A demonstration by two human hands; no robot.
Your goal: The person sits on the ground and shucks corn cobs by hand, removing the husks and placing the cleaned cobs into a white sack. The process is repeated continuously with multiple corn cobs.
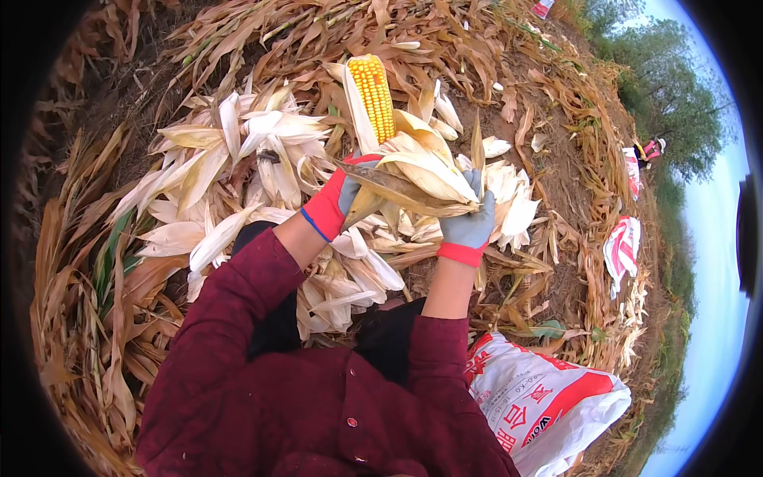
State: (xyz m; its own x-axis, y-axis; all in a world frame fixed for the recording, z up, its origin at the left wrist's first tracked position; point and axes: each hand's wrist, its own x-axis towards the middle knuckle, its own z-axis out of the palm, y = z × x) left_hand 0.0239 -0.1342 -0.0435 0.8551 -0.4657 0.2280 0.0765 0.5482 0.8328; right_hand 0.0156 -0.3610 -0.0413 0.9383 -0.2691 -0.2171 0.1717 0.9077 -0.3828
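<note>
A yellow ear of corn (372, 98) stands out of its pale, partly opened husk (426, 170), bare kernels pointing away from me. My left hand (351, 191), in a red and grey work glove, is closed around the lower left part of the husk, its fingers partly hidden by a brown leaf. On the right, my gloved right hand (474, 211) grips the husk's end and leaves between thumb and fingers. Beneath both hands lies a heap of stripped pale corn husks (340, 292).
A white and red woven sack (536, 399) with printing lies at my lower right. Dry corn stalks (107, 298) cover the ground at left. Farther right are another sack (622, 250) and a person (650, 150) beside a sack, with trees behind.
</note>
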